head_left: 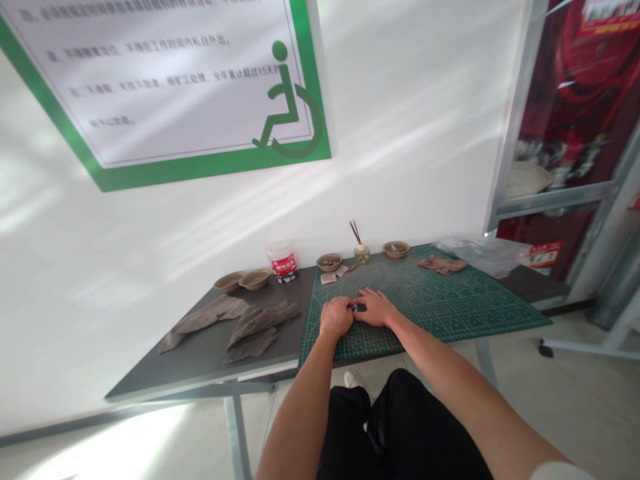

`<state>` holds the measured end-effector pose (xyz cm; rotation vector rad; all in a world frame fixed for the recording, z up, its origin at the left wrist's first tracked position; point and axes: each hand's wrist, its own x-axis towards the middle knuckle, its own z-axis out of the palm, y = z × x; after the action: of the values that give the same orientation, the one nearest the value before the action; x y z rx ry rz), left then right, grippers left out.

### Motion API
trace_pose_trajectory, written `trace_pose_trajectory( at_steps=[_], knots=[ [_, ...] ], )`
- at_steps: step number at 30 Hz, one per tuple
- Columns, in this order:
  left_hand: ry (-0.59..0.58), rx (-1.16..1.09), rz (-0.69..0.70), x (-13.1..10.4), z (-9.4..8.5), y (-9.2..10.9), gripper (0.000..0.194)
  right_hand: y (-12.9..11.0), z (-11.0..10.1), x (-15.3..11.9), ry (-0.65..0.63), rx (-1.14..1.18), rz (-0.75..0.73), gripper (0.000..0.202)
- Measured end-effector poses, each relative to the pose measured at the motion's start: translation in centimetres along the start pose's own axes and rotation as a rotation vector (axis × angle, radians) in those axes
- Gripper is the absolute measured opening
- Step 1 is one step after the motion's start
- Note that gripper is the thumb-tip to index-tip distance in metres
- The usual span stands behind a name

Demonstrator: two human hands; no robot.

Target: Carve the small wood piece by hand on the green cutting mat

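Observation:
My left hand [337, 316] rests over the green cutting mat [425, 300], its fingers bent and closed against a small dark, silvery object [357, 309]. From the other side my right hand [379, 309] meets the same piece, thumb and fingers curved around it. The object is mostly covered, and I cannot make out its kind. Just beyond the hands, small pale paper pieces [329, 278] lie beside a bowl [329, 261] with small items in it. A glass jar with dark sticks [362, 253] stands near that bowl.
Grey-brown cloths [257, 330] lie on the dark table [165, 367] to the left, near two bowls [255, 279] and a white tub with a red label [283, 263]. Farther right are another bowl [396, 249], a brownish cloth [443, 265] and clear plastic [487, 253]. A wall stands behind.

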<state>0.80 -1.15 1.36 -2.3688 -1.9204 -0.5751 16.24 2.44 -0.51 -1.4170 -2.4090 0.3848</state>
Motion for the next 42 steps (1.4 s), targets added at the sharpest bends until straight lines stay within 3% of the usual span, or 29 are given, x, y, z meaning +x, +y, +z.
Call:
trace_pose_trajectory(
  at_steps=[4,14,27,34,42],
  knots=[
    [-0.009,-0.016,0.002,-0.12,-0.16,0.13,0.025,-0.10,-0.11,-0.06,0.001,-0.002,0.003,0.060],
    [0.112,0.045,-0.069,-0.22,0.50,-0.42,0.023,-0.21,-0.16,-0.10,-0.002,-0.006,-0.005,0.062],
    [0.001,-0.002,-0.019,-0.10,-0.02,-0.04,0.025,-0.06,-0.10,-0.05,-0.005,-0.002,0.000,0.061],
    [0.078,0.020,0.025,-0.29,0.31,-0.25,0.022,-0.13,-0.09,-0.06,0.003,-0.006,-0.005,0.060],
    [0.136,0.048,-0.076,-0.23,0.70,-0.43,0.022,-0.01,0.07,0.05,0.007,-0.006,-0.014,0.063]
  ],
)
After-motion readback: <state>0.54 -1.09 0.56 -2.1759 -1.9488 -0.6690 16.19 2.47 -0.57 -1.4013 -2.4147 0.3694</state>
